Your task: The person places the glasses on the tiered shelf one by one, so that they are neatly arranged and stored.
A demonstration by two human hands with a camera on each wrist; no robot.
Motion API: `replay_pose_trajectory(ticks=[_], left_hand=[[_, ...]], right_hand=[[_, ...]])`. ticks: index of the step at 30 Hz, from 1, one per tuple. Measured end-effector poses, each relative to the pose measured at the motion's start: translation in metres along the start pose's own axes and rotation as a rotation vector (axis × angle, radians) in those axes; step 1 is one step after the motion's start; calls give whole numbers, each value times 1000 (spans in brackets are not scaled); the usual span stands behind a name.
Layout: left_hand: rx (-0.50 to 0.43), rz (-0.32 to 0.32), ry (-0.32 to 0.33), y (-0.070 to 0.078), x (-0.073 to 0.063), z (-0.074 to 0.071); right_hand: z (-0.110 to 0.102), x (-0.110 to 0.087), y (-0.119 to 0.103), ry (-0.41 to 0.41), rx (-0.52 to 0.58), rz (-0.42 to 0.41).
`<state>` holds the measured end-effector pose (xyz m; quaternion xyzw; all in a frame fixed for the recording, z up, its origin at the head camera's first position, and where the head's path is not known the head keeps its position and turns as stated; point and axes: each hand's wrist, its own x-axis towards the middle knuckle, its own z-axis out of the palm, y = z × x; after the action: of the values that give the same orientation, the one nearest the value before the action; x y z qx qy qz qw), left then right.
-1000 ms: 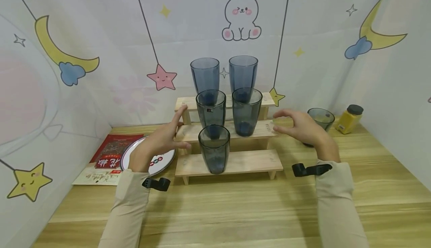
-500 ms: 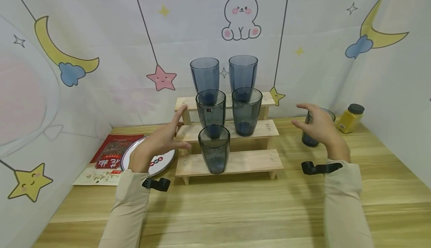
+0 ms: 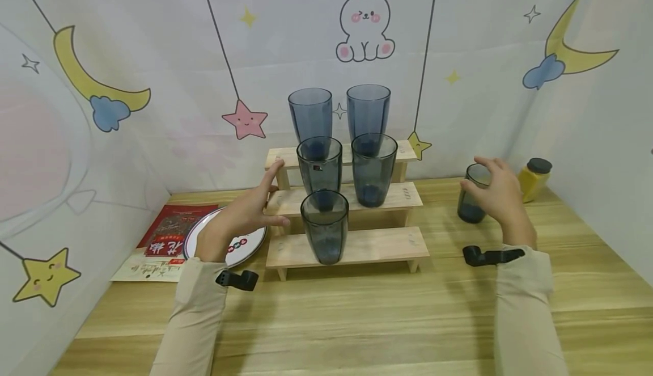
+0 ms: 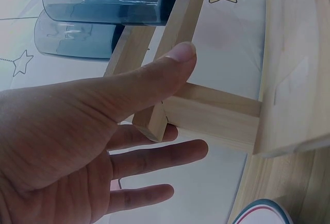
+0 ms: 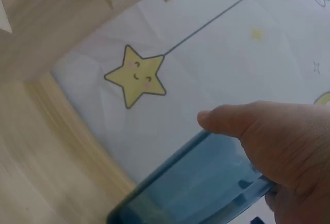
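Note:
My left hand [image 3: 242, 214] rests at the left end of the three-step wooden rack [image 3: 403, 243]. Its fingers are straight and spread; in the left wrist view the thumb [image 4: 154, 82] lies across a plank's end, with other fingers behind it. Far right, my right hand [image 3: 497, 191] is round a dark glass tumbler [image 3: 470, 208] standing on the table, thumb across its near side and fingers partly hidden behind. Two tumblers [image 3: 311, 118] stand on the top step, two more [image 3: 374, 174] on the middle step, and one tumbler [image 3: 325, 231] on the left of the bottom step.
A yellow jar [image 3: 532, 183] with a black lid stands right of my right hand. Left of the rack lie a white plate [image 3: 250, 246] and a red packet [image 3: 170, 225]. Behind the wooden table [image 3: 357, 319] hangs a cloth [image 3: 204, 53] printed with cartoons.
My right hand has moved right, from beside the rack's right end to the tumbler on the table. The left hand stays in place at the rack, and the rack's tumblers have not moved.

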<state>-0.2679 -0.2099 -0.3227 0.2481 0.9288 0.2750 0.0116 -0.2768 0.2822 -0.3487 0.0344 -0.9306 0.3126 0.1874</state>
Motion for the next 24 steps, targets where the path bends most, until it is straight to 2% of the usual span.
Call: replay_pose_trajectory(ticks=[8,16,24], left_hand=[[-4,0,-2,0,0,0],[13,-2,-2,1,0,0],[21,-2,1,0,0,0]], right_hand=[[0,-2,7,-57,-5,61],[-3,-2,4,-122,-36,66],[-14,0,-9,-307,-80,40]])
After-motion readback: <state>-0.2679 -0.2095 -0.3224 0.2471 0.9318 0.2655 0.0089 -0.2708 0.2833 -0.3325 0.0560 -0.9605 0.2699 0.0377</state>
